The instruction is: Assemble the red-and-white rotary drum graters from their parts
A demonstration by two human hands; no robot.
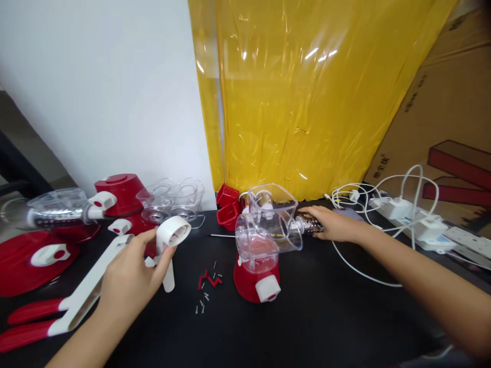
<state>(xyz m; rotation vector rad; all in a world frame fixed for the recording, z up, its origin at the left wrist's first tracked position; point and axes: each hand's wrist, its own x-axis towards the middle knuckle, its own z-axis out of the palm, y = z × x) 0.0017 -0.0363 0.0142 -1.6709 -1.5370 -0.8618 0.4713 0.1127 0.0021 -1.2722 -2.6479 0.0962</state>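
My left hand is closed around a white plastic crank handle, holding it above the table with its round end up. To its right stands a rotary grater: a clear housing on a red base with a white knob. My right hand is shut on a metal grater drum at the right side of the housing. The drum's pale end is close to the opening; whether it is inside I cannot tell. Small screws and red plastic pieces lie between my hands.
Left are more red grater bases, clear housings and white pieces with red grips. Red cups, other drums and a thin rod lie behind the grater. White cables and power strips are at right, before a cardboard box.
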